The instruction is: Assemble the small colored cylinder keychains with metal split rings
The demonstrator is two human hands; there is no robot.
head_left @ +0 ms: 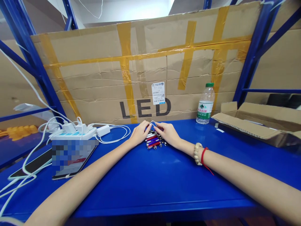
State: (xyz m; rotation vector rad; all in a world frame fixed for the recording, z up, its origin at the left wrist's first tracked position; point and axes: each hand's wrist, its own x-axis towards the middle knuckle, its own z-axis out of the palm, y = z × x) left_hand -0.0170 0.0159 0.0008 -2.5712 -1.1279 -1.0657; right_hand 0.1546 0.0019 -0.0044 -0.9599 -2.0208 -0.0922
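Both my hands meet at the back of the blue table, over a small pile of metal tubes [153, 142] in red, purple and silver, with small clasps at their ends; they look like keychain penlights. My left hand [141, 133] is closed, fingertips pinching one end of a thin white strip [152, 121]. On the other side, my right hand [168, 134] closes its fingers at the strip's other end. The strip bends in a small arc between them. Part of the pile lies hidden under my fingers.
A plastic water bottle [205, 105] and an open cardboard box [258, 125] stand at right. A power strip [72, 134], white cables, a tablet [82, 161] and a phone [33, 163] lie at left. A taped cardboard sheet [101, 81] closes off the back.
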